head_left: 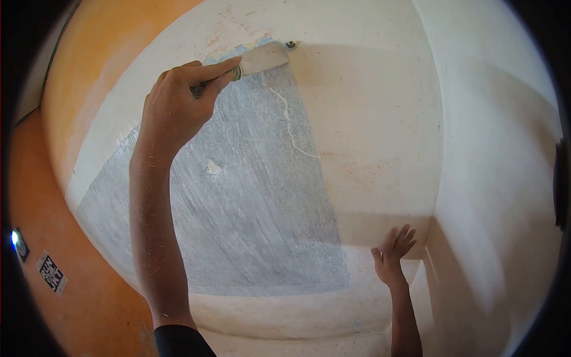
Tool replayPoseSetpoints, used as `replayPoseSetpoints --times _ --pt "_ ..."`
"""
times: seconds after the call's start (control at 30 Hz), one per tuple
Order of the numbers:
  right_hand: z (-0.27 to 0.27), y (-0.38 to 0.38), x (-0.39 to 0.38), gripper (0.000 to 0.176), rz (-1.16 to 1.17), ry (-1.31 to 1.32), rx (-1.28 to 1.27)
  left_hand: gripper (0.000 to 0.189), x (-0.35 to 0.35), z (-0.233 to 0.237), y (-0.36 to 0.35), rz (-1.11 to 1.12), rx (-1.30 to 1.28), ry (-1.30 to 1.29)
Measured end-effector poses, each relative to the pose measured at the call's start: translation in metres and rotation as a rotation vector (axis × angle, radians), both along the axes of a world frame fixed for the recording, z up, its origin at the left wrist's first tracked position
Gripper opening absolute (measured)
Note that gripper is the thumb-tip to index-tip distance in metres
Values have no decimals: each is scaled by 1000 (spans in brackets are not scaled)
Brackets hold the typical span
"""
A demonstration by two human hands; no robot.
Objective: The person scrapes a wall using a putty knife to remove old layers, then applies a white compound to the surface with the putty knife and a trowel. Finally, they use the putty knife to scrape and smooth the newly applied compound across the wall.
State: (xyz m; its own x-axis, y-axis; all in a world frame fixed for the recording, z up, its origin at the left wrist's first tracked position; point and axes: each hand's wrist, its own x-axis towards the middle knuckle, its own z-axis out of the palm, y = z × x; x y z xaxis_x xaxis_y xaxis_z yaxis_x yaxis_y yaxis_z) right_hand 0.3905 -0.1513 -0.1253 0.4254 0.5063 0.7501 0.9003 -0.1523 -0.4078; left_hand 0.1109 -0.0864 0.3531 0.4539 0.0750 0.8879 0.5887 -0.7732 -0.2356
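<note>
My left hand (178, 104) is raised and closed around the handle of a putty knife (264, 58). Its metal blade lies flat against the pale wall at the top edge of a large grey scraped patch (256, 202). A small screw head (291, 44) sits just right of the blade tip. My right hand (392, 253) is lower right, fingers spread, palm resting on the cream wall (369, 119) near an inside corner. It holds nothing.
A thin white line of filler (288, 122) runs down the grey patch from the blade. A small chipped spot (212, 167) marks the patch. An orange wall (89, 285) with a printed code tag (52, 272) stands at left. Another wall (493, 178) meets at right.
</note>
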Motion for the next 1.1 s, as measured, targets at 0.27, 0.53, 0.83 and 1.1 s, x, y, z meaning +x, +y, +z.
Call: replayPoseSetpoints --times 0.27,0.53,0.83,1.1 --pt "6 -1 -2 87 1 14 11 23 -4 5 -5 28 91 38" --pt "5 0 0 86 -16 -2 6 25 -10 8 -1 -16 -18 72" --pt "7 -2 -2 87 -5 39 -13 25 2 7 0 -70 89 93" --pt "7 -2 -2 89 3 34 3 25 0 8 0 -53 70 107"
